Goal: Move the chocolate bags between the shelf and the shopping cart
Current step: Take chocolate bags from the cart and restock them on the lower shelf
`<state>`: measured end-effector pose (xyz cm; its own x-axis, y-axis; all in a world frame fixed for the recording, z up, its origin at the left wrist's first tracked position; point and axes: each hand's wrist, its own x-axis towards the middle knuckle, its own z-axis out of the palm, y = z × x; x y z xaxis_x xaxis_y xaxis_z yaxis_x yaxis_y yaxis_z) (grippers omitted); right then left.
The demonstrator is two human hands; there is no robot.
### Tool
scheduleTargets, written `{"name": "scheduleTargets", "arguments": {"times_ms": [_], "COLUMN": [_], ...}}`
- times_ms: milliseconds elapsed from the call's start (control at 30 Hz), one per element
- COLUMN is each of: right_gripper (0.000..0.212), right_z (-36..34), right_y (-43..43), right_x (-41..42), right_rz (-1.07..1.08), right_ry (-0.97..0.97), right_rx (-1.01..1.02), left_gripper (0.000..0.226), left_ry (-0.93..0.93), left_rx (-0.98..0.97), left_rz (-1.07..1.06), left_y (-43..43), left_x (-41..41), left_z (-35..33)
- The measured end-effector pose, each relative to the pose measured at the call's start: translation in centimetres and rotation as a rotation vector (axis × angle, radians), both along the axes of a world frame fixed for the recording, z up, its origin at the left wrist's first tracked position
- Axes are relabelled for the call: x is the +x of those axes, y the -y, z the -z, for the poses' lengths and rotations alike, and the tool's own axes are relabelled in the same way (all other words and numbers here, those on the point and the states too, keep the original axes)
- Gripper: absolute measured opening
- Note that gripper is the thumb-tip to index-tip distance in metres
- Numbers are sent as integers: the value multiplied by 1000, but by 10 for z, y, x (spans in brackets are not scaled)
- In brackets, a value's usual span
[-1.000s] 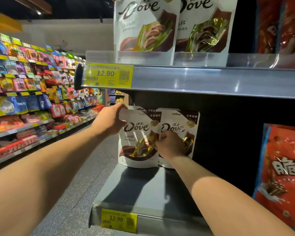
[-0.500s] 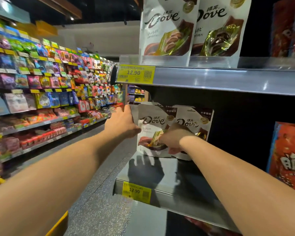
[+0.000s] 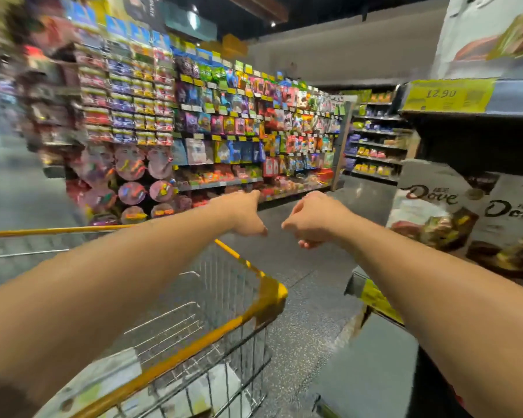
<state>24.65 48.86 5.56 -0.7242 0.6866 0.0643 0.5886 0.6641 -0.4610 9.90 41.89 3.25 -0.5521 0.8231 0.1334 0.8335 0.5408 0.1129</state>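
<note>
Two white-and-brown Dove chocolate bags [image 3: 429, 206] [image 3: 514, 224] stand side by side on the grey shelf [image 3: 372, 372] at the right. Another Dove bag [image 3: 489, 34] stands on the shelf above. A wire shopping cart with a yellow rim [image 3: 254, 309] is at the lower left, with blurred pale packages [image 3: 109, 378] lying in its bottom. My left hand [image 3: 245, 217] and my right hand [image 3: 311, 220] hang close together in the air over the aisle, between the cart and the shelf. Their fingers are loosely curled and hold nothing.
A yellow 12.90 price tag [image 3: 444, 95] marks the upper shelf edge. Across the aisle, a long wall of shelves [image 3: 224, 131] carries colourful snack packets. Speckled grey floor [image 3: 302, 312] lies between cart and shelf. The left side of the view is motion-blurred.
Both hands have let go of the Dove bags on the shelf and swung left, away from them. The view has turned left and down, bringing the cart into sight.
</note>
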Motion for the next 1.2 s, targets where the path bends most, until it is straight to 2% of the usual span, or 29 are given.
{"name": "scheduleTargets", "arguments": {"times_ms": [167,367,467,600,700,767,833,967,1033,1100,1200], "right_gripper": [25,17,20,26,23,26,30,33,32,30,30], "right_z": [27,76,93,102,106,112,120,145,163,187,219], "right_y": [61,108,120,125,129,133,136,138,138,138,137], "right_x": [-82,-153,-178,-196,-208,-215,-224,-238,-244,-248,-246], "right_rz": [-236,-379,-441,-588,-684,-736,-777,-859,-901,-928,-986], "right_ry": [24,108,191,400,549,644,704,801,824,855,957], "right_rx": [-24,-69,-96,-14,0,6,17,89,135,180,182], "left_gripper": [76,61,52,59,66,62,58,66,52,39,40], "left_ry": [-17,16,-3,34,117,187,277,460,567,533,470], "left_rx": [-90,-200,-288,-455,-513,-546,-564,-675,-765,-834,-873], "left_rz": [-176,-294,-244,-138,-124,-112,-95,-76,-81,-88,-60], "left_y": [92,146,154,157,161,163,162,168,171,172,177], "left_x": [-69,-121,-128,-129,-132,-132,-129,-111,-103,-97,-90], "left_z": [31,47,60,99,126,145,169,229,256,273,284]}}
